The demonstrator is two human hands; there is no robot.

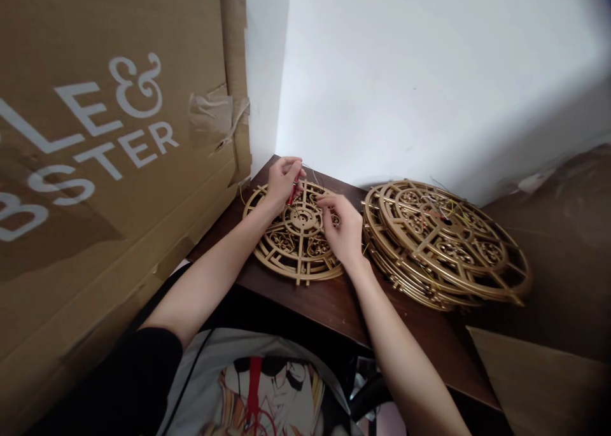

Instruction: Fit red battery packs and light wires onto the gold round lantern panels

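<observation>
A round gold-coloured openwork frame (pixel 301 258), with scrollwork and a hub in the middle, lies flat on the dark brown table (pixel 281 303). Over its far left part, my left hand (pixel 285 180) is closed around a slim red object (pixel 293 193); its exact kind is too small to make out. A thin wire (pixel 314 170) arcs from near the left fingertips towards my right hand (pixel 341 223). The right fingers are pinched together above the frame's right side, and what they hold, if anything, cannot be made out.
Similar gold frames (pixel 458 261) are stacked on the right, with loose red, yellow and white wires (pixel 446 208) on top. A large cardboard box (pixel 143 213) with white lettering stands close on the left. A white wall (pixel 382 92) rises behind. More cardboard (pixel 539 372) is at the right.
</observation>
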